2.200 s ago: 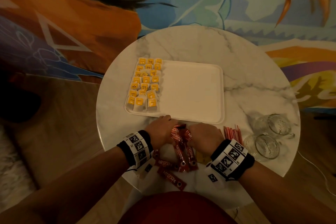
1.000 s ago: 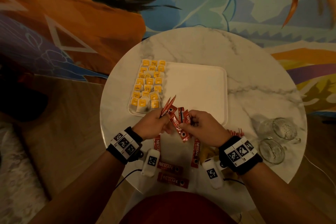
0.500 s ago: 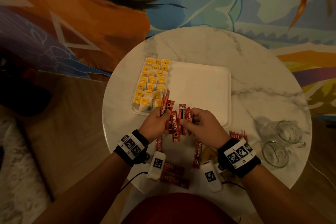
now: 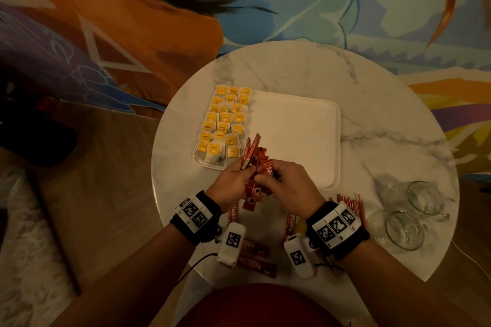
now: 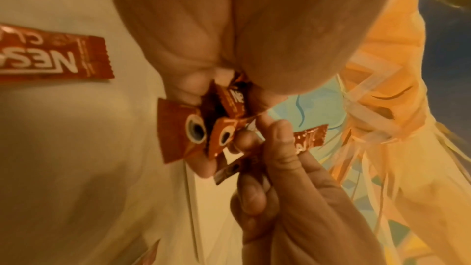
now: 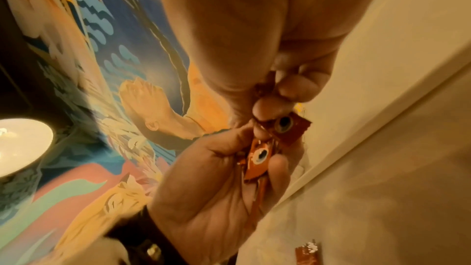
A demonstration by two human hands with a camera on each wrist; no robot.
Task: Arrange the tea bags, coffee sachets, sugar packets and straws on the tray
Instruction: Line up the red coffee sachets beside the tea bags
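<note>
A round marble tabletop (image 4: pixel 292 69) carries a white tray (image 4: pixel 300 141), tea bags (image 4: pixel 225 125) filling its left side. The left hand (image 4: pixel 233 180) and right hand (image 4: pixel 287 183) both pinch a bundle of coffee sachets (image 4: pixel 255 164) (long axes pointing away) just short of the tray's bare middle.

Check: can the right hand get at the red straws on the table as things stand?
Probably not right away. The right hand is pinching the coffee sachets together with the left hand. The straws lie uncovered just beside its wrist, so the path looks free once it lets go.
</note>
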